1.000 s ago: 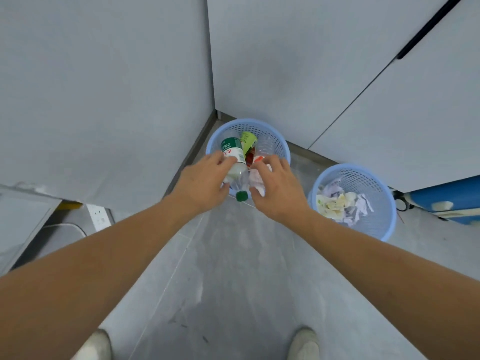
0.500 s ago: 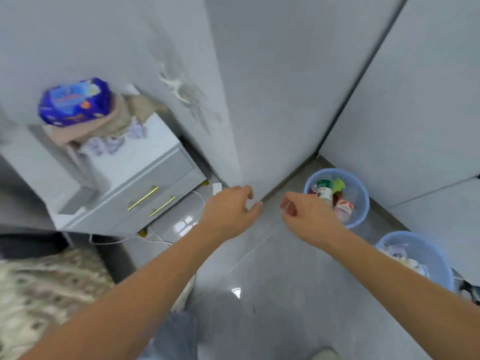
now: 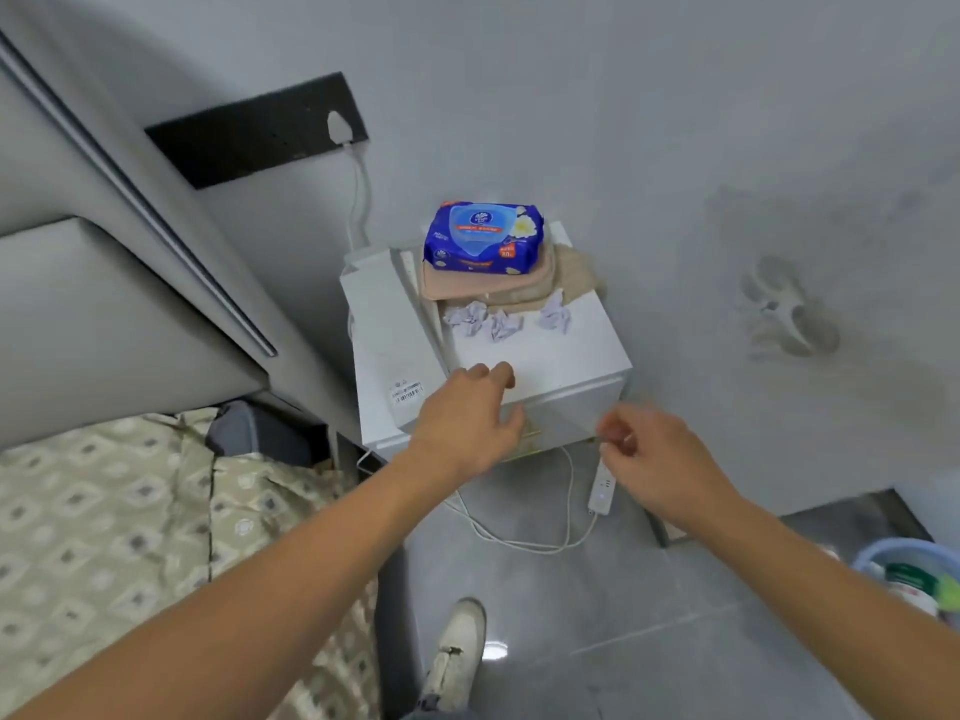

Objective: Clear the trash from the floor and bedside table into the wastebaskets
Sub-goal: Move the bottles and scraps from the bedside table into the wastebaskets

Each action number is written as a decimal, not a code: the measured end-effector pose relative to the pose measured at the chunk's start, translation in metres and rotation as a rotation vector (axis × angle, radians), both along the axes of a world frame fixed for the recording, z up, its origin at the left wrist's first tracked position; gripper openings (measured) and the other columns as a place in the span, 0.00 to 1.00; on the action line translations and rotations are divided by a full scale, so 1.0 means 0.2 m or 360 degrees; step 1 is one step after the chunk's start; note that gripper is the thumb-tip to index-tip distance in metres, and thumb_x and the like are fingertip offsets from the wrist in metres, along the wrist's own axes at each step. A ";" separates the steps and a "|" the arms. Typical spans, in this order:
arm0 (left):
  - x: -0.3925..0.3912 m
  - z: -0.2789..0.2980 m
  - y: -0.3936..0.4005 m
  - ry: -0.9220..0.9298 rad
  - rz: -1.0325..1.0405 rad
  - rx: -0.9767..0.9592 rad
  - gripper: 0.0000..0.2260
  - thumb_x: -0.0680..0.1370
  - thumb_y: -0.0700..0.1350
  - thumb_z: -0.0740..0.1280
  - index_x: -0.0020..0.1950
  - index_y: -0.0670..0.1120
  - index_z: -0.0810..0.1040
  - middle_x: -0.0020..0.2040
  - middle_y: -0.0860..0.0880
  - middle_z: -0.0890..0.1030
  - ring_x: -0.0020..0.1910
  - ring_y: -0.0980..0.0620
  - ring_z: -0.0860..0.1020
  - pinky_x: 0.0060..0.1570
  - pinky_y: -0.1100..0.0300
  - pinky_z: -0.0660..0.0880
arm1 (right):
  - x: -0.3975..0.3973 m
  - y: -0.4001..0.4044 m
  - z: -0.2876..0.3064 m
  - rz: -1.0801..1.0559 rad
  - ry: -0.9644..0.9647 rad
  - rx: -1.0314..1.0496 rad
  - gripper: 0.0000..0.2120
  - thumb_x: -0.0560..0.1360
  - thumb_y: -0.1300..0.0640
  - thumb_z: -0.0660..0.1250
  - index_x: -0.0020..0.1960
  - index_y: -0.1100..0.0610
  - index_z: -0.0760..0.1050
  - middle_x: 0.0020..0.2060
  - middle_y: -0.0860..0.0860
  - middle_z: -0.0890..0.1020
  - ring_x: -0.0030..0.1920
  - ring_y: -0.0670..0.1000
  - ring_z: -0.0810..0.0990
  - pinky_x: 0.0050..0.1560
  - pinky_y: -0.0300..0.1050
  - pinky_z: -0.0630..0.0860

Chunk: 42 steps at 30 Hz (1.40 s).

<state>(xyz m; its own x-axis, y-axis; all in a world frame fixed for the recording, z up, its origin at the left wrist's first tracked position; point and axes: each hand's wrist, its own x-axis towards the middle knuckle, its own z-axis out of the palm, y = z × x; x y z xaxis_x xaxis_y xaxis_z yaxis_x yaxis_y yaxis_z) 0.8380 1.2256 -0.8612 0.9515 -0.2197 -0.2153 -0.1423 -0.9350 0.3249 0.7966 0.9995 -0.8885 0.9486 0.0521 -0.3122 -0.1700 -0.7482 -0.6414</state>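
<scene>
Three crumpled pale tissue wads (image 3: 503, 320) lie in a row on top of the white bedside table (image 3: 561, 366), just in front of a folded beige cloth. My left hand (image 3: 467, 418) hovers over the table's front edge, fingers apart and holding nothing, a short way below the wads. Lower and to the right, my right hand (image 3: 654, 454) hangs in front of the table with its fingers loosely curled and nothing in it. One blue wastebasket (image 3: 883, 556) shows at the far right edge with a bottle and wrappers inside.
A blue wet-wipes pack (image 3: 483, 236) sits on the folded beige cloth (image 3: 566, 283) at the back of the table. A white power strip (image 3: 602, 485) and its cable lie on the grey floor. The patterned bed (image 3: 130, 537) is at left, my shoe (image 3: 457, 646) below.
My view has swung left from the wastebaskets to the bedside table. Both hands left the basket with nothing in them and now reach toward the table.
</scene>
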 end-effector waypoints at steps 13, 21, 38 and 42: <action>0.90 -0.46 0.17 0.0230 -0.0220 0.0366 0.29 0.76 0.56 0.66 0.74 0.51 0.63 0.71 0.43 0.64 0.69 0.36 0.66 0.58 0.44 0.76 | 0.94 0.30 -0.43 0.0025 -0.0243 -0.0314 0.29 0.73 0.55 0.72 0.73 0.50 0.68 0.74 0.53 0.64 0.73 0.61 0.59 0.62 0.55 0.74; 0.91 -0.62 0.10 0.0149 -0.0222 0.0405 0.27 0.75 0.51 0.68 0.72 0.51 0.64 0.72 0.42 0.59 0.66 0.35 0.68 0.59 0.43 0.73 | 1.07 0.39 -0.62 0.0250 -0.0283 -0.0361 0.34 0.67 0.52 0.74 0.71 0.46 0.68 0.71 0.53 0.66 0.71 0.62 0.62 0.58 0.62 0.77; 0.84 -0.52 0.07 0.0121 -0.0423 0.0257 0.18 0.76 0.41 0.68 0.65 0.45 0.70 0.62 0.44 0.72 0.56 0.41 0.74 0.44 0.50 0.73 | 0.78 0.27 -0.72 0.0118 -0.0564 -0.0327 0.09 0.74 0.58 0.74 0.52 0.58 0.78 0.49 0.54 0.75 0.50 0.56 0.69 0.48 0.51 0.73; 0.73 -0.47 -0.01 0.0081 -0.0477 0.0211 0.15 0.77 0.45 0.67 0.62 0.46 0.71 0.58 0.45 0.73 0.53 0.42 0.74 0.42 0.50 0.73 | 0.64 0.16 -0.68 0.0002 -0.0604 -0.0312 0.09 0.73 0.58 0.75 0.50 0.58 0.79 0.48 0.54 0.75 0.47 0.56 0.70 0.46 0.47 0.69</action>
<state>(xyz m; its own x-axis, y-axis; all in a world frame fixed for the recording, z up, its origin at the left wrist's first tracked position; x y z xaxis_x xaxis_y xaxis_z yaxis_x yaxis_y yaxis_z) 0.9836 1.2228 -0.9543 0.8360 -0.4553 -0.3062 -0.4044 -0.8885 0.2171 0.9244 1.0319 -1.0237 0.9981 0.0280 0.0550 0.0519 -0.8624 -0.5036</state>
